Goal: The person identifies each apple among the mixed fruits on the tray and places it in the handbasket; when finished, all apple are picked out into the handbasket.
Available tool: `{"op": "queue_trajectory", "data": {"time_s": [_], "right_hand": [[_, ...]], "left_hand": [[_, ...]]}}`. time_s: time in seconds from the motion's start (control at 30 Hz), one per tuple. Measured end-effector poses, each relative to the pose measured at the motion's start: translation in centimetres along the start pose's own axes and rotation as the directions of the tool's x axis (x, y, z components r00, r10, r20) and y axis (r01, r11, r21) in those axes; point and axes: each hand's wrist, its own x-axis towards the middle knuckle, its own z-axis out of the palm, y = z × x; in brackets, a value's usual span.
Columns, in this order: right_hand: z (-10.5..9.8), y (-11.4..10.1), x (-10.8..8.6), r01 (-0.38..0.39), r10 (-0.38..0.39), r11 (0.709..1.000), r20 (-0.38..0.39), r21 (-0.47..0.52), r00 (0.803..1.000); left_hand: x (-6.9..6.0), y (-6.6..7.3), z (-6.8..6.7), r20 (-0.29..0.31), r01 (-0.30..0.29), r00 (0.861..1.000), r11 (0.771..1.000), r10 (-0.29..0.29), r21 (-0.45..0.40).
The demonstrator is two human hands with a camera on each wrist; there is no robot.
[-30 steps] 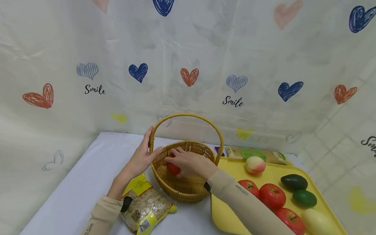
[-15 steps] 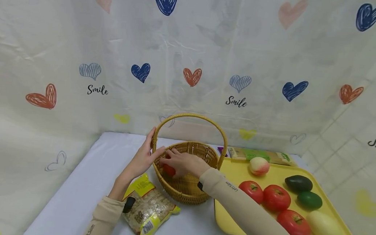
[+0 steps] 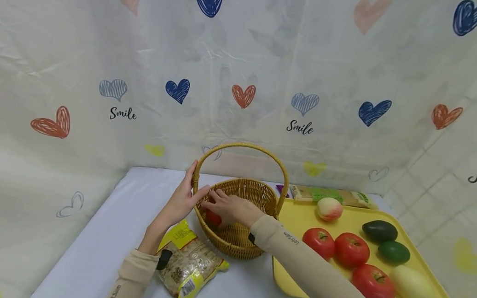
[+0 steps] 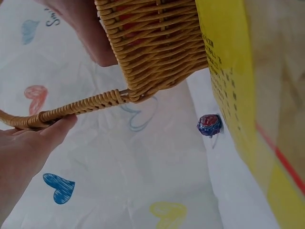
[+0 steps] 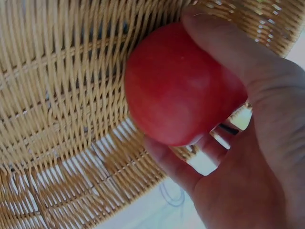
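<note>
A brown wicker basket [image 3: 231, 248] with a tall arched handle stands on the white table. My left hand [image 3: 180, 202] holds the left foot of the handle, fingers pointing up along it and thumb toward the rim. The left wrist view shows the fingers against the wrapped handle [image 4: 81, 105]. Inside the basket, my right hand [image 3: 234, 208] grips a red apple [image 3: 214, 218] near the left wall. In the right wrist view the thumb lies over one side of the apple [image 5: 176, 90] and fingers curl under the other, beside the woven wall.
A yellow tray [image 3: 291, 282] on the right bears several red apples [image 3: 352, 250], a peach [image 3: 329, 209], two dark green avocado-like fruits [image 3: 379, 231] and a pale yellow fruit [image 3: 413, 286]. A yellow food packet [image 3: 190, 265] lies before the basket; a long packet [image 3: 335, 197] lies behind the tray.
My right hand has shifted slightly left inside the basket with the apple, toward the left wall. The left hand stays at the handle. The head view has turned slightly.
</note>
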Motion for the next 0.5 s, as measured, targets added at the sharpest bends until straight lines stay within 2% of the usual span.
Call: {"op": "queue_trajectory", "data": {"time_s": [0.2,0.5], "right_hand": [[0.19,-0.34,0.08,-0.022,0.024,0.997,0.027,-0.076,0.999],[0.19,-0.40,-0.08,-0.030,0.030,1.000,0.045,0.002,0.999]], "left_hand": [[0.07,-0.05,0.02,-0.003,0.000,1.000,1.000,0.000,0.004],[-0.09,0.10,-0.03,-0.007,0.003,1.000,1.000,-0.003,0.008]]}}
